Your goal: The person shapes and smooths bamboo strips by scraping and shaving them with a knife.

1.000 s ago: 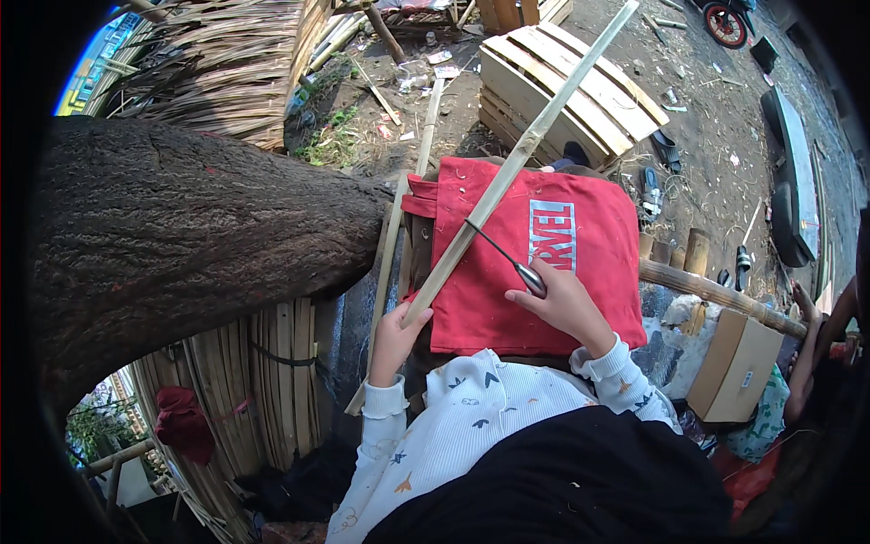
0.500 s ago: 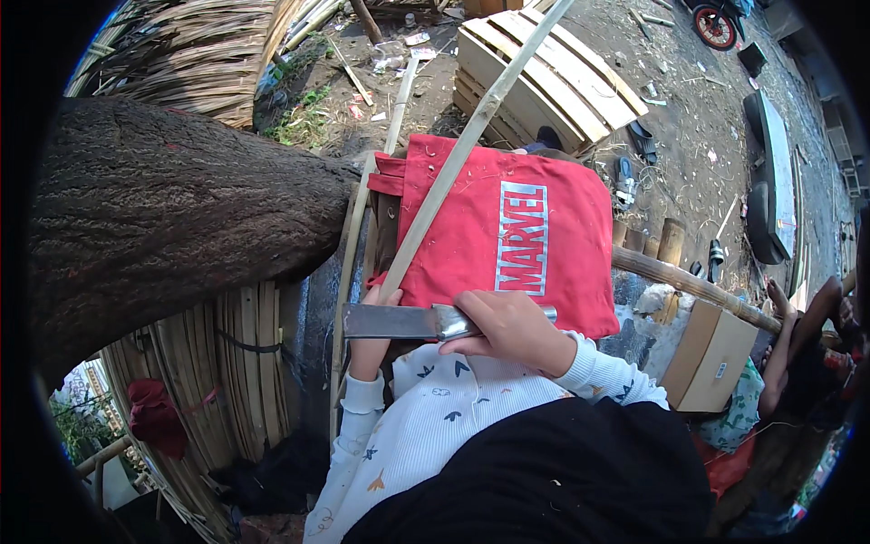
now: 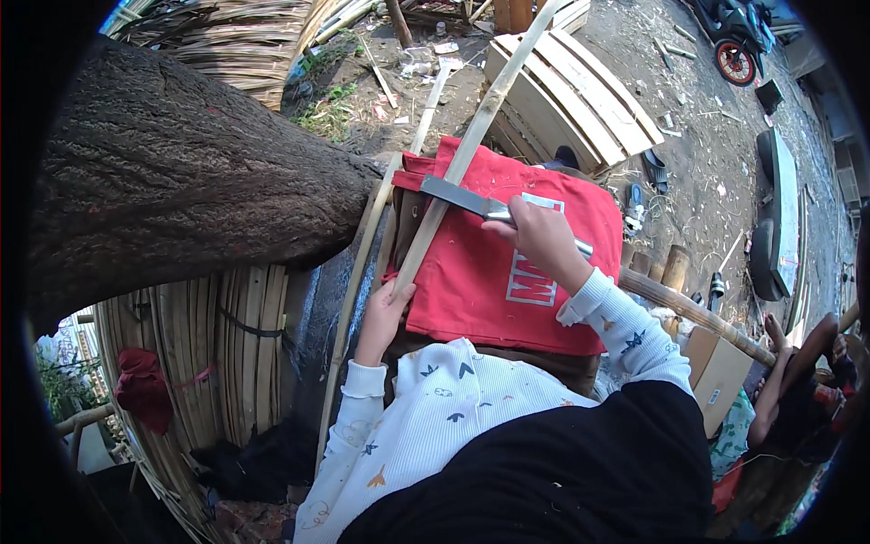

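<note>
My left hand (image 3: 385, 304) grips the near end of a long pale bamboo strip (image 3: 471, 136) that runs up and away over my lap. A red cloth (image 3: 507, 272) covers my lap under the strip. My right hand (image 3: 539, 238) holds the handle of a broad-bladed knife (image 3: 458, 196). The blade lies across the strip a short way above my left hand. Both sleeves are white with small printed shapes.
A thick dark tree trunk (image 3: 172, 190) fills the left. Bundled bamboo slats (image 3: 231, 335) lie below it, and loose thin strips (image 3: 362, 272) lean beside my left arm. A pale wooden slatted frame (image 3: 580, 91) lies ahead. Another person (image 3: 797, 381) sits at the right edge.
My right hand has carried the knife from near my body up along the strip, so the blade now rests higher on it. My left hand keeps its grip.
</note>
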Demonstrator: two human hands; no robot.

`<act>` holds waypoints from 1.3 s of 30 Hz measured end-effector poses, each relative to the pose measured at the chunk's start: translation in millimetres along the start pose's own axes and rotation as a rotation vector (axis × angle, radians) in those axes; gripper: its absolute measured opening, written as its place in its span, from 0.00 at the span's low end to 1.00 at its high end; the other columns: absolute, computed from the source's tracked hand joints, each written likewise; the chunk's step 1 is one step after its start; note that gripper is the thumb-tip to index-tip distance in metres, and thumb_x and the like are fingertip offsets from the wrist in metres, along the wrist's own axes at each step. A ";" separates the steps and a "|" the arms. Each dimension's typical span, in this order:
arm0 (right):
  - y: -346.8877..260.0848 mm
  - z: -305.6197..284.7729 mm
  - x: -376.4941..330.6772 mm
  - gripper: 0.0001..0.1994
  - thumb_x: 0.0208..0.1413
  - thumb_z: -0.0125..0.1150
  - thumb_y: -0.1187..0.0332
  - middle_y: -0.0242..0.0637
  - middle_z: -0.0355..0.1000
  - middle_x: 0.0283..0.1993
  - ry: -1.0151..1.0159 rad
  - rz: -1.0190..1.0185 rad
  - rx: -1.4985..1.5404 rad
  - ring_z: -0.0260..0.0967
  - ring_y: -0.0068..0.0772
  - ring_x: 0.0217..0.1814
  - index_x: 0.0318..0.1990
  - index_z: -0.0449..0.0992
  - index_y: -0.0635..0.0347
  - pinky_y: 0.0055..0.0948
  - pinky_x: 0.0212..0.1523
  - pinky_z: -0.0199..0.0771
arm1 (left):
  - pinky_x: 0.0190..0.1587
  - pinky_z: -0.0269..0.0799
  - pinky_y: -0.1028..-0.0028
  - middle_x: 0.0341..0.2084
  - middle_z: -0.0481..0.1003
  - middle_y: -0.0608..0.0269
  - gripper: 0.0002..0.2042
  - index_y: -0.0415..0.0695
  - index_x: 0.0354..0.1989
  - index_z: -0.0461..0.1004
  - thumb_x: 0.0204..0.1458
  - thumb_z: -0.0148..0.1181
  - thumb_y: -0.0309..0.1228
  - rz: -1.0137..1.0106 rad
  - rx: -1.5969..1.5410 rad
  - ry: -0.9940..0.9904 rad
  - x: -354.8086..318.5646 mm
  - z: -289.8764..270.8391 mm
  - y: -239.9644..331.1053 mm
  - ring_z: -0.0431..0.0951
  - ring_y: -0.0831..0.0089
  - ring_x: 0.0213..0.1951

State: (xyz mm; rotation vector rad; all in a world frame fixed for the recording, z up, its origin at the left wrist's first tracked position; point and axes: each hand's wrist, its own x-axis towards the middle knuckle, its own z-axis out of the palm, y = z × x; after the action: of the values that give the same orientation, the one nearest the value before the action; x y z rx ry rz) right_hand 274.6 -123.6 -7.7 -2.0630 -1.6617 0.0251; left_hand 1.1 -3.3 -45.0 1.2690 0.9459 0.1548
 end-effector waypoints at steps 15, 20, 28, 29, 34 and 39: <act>-43.6 8.2 6.5 0.26 0.52 0.52 0.42 0.40 0.66 0.19 -0.153 0.015 0.034 0.68 0.41 0.18 0.28 0.65 0.61 0.36 0.16 0.65 | 0.28 0.64 0.82 0.27 0.73 0.71 0.15 0.40 0.46 0.73 0.58 0.54 0.39 -0.047 0.042 0.051 3.7 4.9 8.2 0.68 0.86 0.26; -44.8 -3.7 1.4 0.27 0.51 0.52 0.40 0.37 0.64 0.17 -0.099 -0.131 -0.024 0.68 0.36 0.17 0.25 0.65 0.61 0.34 0.15 0.66 | 0.25 0.61 0.83 0.26 0.72 0.73 0.15 0.42 0.46 0.73 0.58 0.54 0.39 -0.119 0.040 0.070 -3.4 0.0 2.1 0.66 0.88 0.24; -63.3 -6.8 6.0 0.28 0.51 0.51 0.39 0.37 0.65 0.16 -0.023 -0.365 0.072 0.67 0.37 0.15 0.25 0.64 0.60 0.34 0.15 0.66 | 0.30 0.63 0.84 0.28 0.73 0.74 0.14 0.39 0.46 0.72 0.59 0.53 0.36 -0.069 0.003 0.050 3.9 -1.9 -11.8 0.68 0.88 0.29; -48.1 0.6 8.5 0.28 0.52 0.51 0.40 0.37 0.64 0.16 0.031 -0.392 0.034 0.67 0.37 0.15 0.25 0.64 0.60 0.34 0.15 0.66 | 0.29 0.63 0.84 0.28 0.72 0.74 0.14 0.38 0.47 0.72 0.59 0.53 0.36 -0.106 0.007 0.064 1.9 2.5 -4.7 0.68 0.88 0.28; -50.8 4.5 16.7 0.27 0.52 0.52 0.42 0.40 0.65 0.16 -0.175 -0.047 0.006 0.67 0.40 0.15 0.24 0.64 0.61 0.35 0.15 0.66 | 0.49 0.65 0.78 0.41 0.75 0.63 0.16 0.34 0.49 0.70 0.59 0.52 0.34 0.117 -0.014 -0.016 3.7 7.5 5.9 0.71 0.80 0.44; -27.3 17.8 14.2 0.26 0.52 0.54 0.43 0.42 0.66 0.17 -0.096 0.004 -0.034 0.68 0.42 0.16 0.24 0.64 0.62 0.36 0.15 0.66 | 0.50 0.65 0.78 0.43 0.75 0.63 0.17 0.34 0.51 0.68 0.60 0.50 0.34 0.093 -0.050 -0.055 -2.0 1.7 0.8 0.71 0.80 0.45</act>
State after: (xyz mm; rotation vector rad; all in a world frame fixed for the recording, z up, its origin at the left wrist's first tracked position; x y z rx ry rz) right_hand 247.8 -100.2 -9.0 -2.1210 -1.7257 0.0999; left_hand 1.3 -5.4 -43.3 1.2656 0.8316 0.2136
